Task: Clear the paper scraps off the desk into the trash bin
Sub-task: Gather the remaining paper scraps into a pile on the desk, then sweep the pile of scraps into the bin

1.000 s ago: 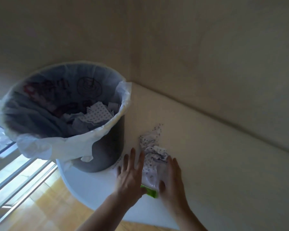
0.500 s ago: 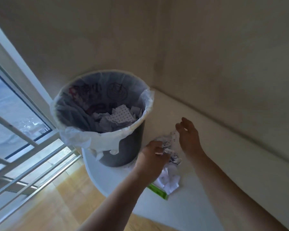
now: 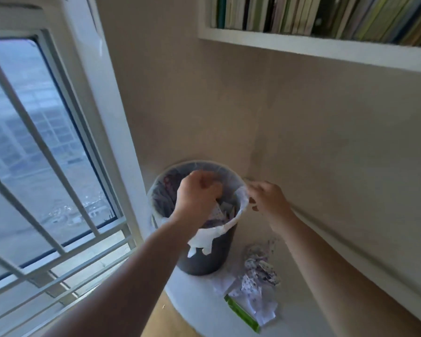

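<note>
- The left hand hides part of the trash bin opening.
- The blurred right hand perhaps pinches scraps.
- The desk runs off the bottom edge.

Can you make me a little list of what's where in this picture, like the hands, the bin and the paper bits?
left hand: curled into a fist over the bin's opening; whether it holds paper cannot be told
right hand: beside the bin's rim, fingers bent, blurred
trash bin: dark, standing on the desk, white liner folded over its rim, paper inside
paper scraps: small spotted heap on the desk, beside the bin
green strip: flat on the desk, partly under the scraps
desk: white, rounded edge
</note>
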A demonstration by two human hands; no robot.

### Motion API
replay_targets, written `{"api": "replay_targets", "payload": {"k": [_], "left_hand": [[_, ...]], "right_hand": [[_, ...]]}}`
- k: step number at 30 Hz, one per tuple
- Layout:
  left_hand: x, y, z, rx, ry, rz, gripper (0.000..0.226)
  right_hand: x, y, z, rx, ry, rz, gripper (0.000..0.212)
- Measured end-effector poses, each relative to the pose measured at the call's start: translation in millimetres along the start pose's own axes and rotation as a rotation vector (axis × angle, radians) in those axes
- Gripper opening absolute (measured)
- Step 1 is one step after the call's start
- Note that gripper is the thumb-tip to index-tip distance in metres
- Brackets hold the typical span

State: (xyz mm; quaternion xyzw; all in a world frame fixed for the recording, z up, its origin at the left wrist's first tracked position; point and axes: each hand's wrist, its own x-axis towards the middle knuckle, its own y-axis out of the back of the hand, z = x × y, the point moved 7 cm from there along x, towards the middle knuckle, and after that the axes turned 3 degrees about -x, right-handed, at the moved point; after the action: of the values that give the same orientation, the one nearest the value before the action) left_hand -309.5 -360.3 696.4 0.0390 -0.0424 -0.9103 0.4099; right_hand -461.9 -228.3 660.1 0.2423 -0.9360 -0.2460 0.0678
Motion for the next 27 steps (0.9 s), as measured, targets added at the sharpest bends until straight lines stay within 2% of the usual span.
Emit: {"api": "replay_targets", "payload": {"k": [2, 3, 5, 7, 9, 11, 12, 15, 17, 20, 23, 27], "left_hand": [[8, 44, 8, 0.404, -0.206, 0.214, 0.02], [11, 61, 4, 0.547, -0.23, 0.288, 0.024], [18, 92, -18, 0.673, -0.11, 0.365, 0.033], [25, 111, -47, 0.549, 0.111, 0.341, 0.041], [29, 116, -68, 0.182, 0.258, 0.278, 0.035], [31, 121, -79, -0.056, 0.332, 0.255, 0.008], [32, 125, -85, -0.127, 0.38, 0.258, 0.015], [27, 141, -101, -0.284, 0.531, 0.23, 0.016], [20, 157, -108, -0.33, 0.592, 0.17, 0.02], [2, 198, -118, -0.258, 0.649, 0.095, 0.031], [-21, 254, -128, -0.19, 0.669, 0.065, 0.038], [-59, 324, -143, -0.135, 0.654, 0.136, 0.026]], "right_hand": [[8, -6, -6, -0.143, 0.028, 0.017, 0.019], [13, -9, -6, -0.198, 0.023, 0.019, 0.019], [20, -14, -1, -0.231, -0.009, 0.012, 0.02], [26, -19, 4, -0.238, -0.039, 0.006, 0.018], [30, -22, 8, -0.21, -0.074, 0.004, 0.005], [29, -26, 12, -0.113, -0.131, -0.017, 0.016], [27, -29, 13, -0.065, -0.161, -0.035, 0.02], [13, -41, 11, 0.021, -0.228, -0.1, 0.023], [-2, -54, 4, 0.071, -0.252, -0.155, 0.028], [-35, -82, -15, 0.141, -0.269, -0.261, 0.033], [-71, -121, -36, 0.207, -0.251, -0.382, 0.026], [-113, -177, -47, 0.239, -0.242, -0.46, 0.015]]}}
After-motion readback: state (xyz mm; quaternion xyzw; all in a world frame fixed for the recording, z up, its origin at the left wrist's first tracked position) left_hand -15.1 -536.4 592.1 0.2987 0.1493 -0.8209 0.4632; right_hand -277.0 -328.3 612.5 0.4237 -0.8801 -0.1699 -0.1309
